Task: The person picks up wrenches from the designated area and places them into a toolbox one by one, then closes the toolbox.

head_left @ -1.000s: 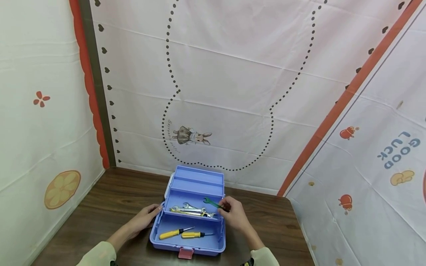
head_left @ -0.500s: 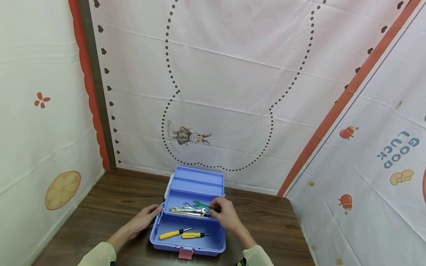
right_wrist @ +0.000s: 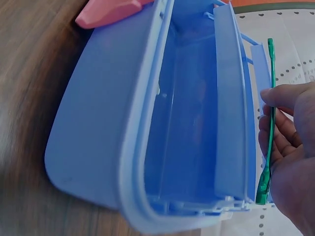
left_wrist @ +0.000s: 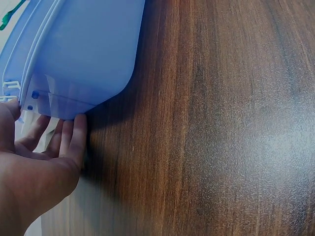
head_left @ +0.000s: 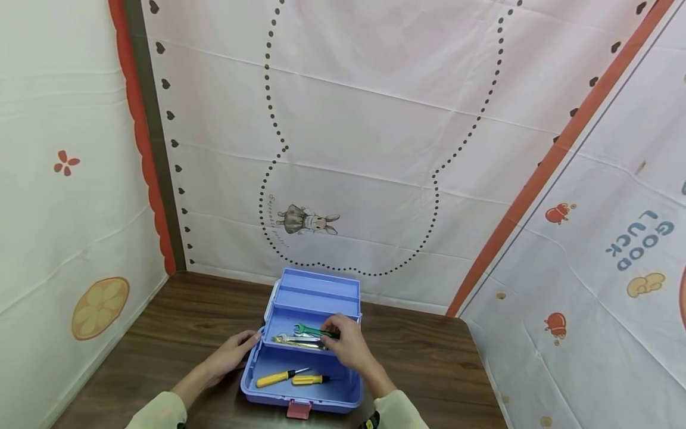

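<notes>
A blue toolbox (head_left: 252, 388) stands opened on the table, with its trays raised in steps. My left hand (head_left: 227, 355) holds the toolbox's left side; in the left wrist view the thumb is at the upper edge and the fingertips touch the outer wall (left_wrist: 98, 49). Between thumb and fingers, my right hand (head_left: 349, 345) pinches a green open-end wrench (head_left: 308, 329) above the lower tray. In the right wrist view the green wrench (right_wrist: 270, 132) lies across the fingers. Several silver and yellowish wrenches (head_left: 292, 340) lie in that tray, partly hidden by the right hand.
Two yellow-handled screwdrivers (head_left: 276, 378) lie in the toolbox's bottom. A red latch (head_left: 298, 410) hangs at its front. The brown wooden table (head_left: 429, 351) meets printed cloth walls (head_left: 354, 149) at the back and sides.
My right hand has moved left with the green wrench, from the tray's right end to over the other wrenches. The left hand has stayed on the toolbox.
</notes>
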Motion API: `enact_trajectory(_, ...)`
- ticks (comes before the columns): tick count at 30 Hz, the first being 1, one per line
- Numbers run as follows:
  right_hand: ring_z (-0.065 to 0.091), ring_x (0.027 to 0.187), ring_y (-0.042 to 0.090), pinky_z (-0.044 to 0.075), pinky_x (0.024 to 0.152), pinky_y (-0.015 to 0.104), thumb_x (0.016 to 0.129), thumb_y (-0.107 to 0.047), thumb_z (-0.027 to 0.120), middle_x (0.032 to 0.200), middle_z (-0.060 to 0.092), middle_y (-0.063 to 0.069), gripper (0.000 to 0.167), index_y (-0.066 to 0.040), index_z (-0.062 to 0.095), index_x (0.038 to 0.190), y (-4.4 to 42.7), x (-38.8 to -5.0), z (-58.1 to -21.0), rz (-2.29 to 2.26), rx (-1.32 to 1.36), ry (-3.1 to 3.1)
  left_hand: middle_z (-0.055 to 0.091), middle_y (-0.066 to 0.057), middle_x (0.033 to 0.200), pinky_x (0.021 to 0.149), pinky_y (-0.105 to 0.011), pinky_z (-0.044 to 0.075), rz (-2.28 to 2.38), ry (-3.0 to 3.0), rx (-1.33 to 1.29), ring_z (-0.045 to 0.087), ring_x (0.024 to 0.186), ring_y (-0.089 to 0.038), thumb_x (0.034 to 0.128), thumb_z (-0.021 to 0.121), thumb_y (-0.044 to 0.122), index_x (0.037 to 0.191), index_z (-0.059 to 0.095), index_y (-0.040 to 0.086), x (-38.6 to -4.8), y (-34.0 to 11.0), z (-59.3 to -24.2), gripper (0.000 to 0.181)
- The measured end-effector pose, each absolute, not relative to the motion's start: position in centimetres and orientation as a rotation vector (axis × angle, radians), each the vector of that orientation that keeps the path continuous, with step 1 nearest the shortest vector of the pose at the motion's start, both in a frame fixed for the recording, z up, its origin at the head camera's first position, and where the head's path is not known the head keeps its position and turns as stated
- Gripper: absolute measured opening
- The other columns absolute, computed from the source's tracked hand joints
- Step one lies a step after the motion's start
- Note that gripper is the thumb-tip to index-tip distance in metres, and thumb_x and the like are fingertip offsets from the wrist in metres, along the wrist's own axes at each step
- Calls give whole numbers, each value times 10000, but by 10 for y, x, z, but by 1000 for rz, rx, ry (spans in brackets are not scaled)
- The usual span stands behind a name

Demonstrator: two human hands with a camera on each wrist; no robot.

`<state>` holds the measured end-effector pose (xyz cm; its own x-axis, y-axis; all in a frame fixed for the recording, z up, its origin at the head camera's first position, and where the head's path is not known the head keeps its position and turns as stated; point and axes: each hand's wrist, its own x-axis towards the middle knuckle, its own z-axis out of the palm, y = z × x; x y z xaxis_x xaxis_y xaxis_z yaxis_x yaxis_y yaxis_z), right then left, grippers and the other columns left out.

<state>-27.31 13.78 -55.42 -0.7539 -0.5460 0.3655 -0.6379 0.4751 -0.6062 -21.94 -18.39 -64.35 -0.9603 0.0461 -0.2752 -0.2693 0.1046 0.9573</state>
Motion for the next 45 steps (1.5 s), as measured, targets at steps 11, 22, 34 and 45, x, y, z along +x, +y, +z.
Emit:
enact_trajectory(11, 655, 870, 199, 588, 758, 310, 910, -20, 826, 954, 684, 37, 146, -95, 738, 1000, 127, -275, -559, 1141, 1003, -2590, 530, -293, 1489, 979, -499, 601, 1938, 2154, -232, 599, 1309, -383, 1115, 531, 450, 1515, 471, -78, -221, -184, -644, 665)
enact_trajectory(22, 625, 862, 123, 557, 753, 267, 894, -28, 835, 937, 661, -24, 175, -130, 732, 992, 125, -274, -572, 1133, 921, -2617, 546, -278, 1470, 975, -498, 603, 1947, 2137, -221, 609, 1292, -368, 1116, 532, 444, 1512, 470, -82, -219, -182, -641, 661)
enact_trajectory(34, 588, 889, 90, 549, 781, 273, 911, -85, 837, 948, 632, -71, 155, -179, 732, 971, 122, -273, -579, 1069, 894, -2656, 552, -277, 1465, 984, -495, 600, 1960, 2147, -233, 607, 1295, -359, 1113, 545, 432, 1498, 488, -82, -217, -183, -639, 646)
enact_trajectory(45, 584, 891, 97, 557, 762, 264, 908, -72, 834, 943, 630, -53, 148, -154, 728, 969, 123, -273, -581, 1034, 933, -2623, 539, -284, 1481, 979, -501, 601, 1948, 2143, -233, 599, 1307, -372, 1112, 533, 457, 1506, 481, -76, -218, -183, -641, 664)
